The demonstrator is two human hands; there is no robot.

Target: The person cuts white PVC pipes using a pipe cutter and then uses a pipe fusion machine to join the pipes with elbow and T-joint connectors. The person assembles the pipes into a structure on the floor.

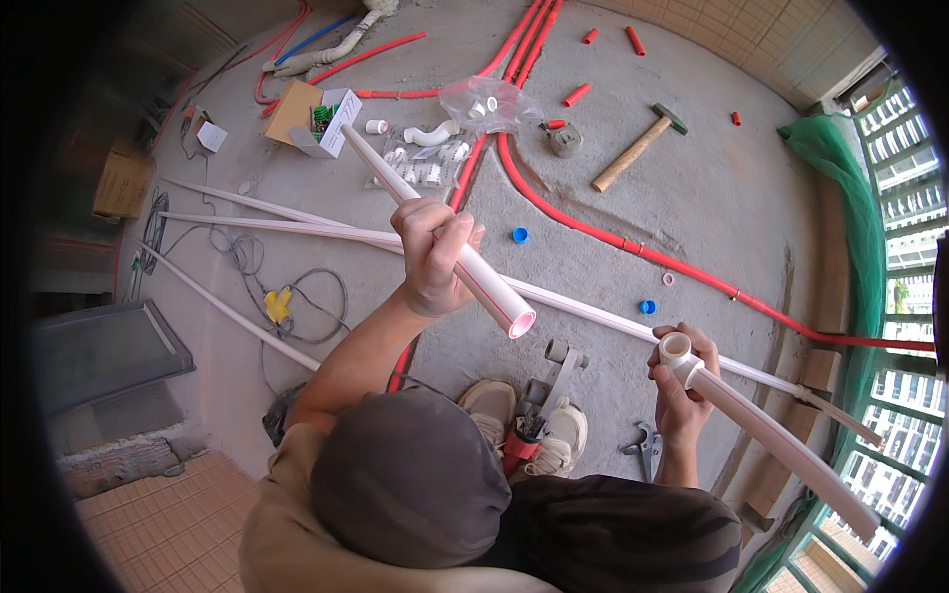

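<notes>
My left hand [435, 255] is wrapped round a white plastic pipe [489, 292] with a red stripe. Its open end, pinkish inside, points down toward the middle. In my right hand [682, 395] is a second white pipe [781, 450], with a white elbow fitting [678, 356] on its upper end. The fitting's round mouth faces up, apart from the left pipe's end. Between my shoes stands a pipe welding tool [549, 395] with a grey heating plate and a red part low down.
Long white pipes [583, 308] lie across the concrete floor. Red conduits [593, 235] run past a hammer [643, 148], a tape measure [563, 140] and blue caps [520, 235]. Bagged white fittings [430, 163] lie beside an open box [314, 119]. A cable with a yellow plug [278, 304] sits at left; pliers [645, 450] lie at right.
</notes>
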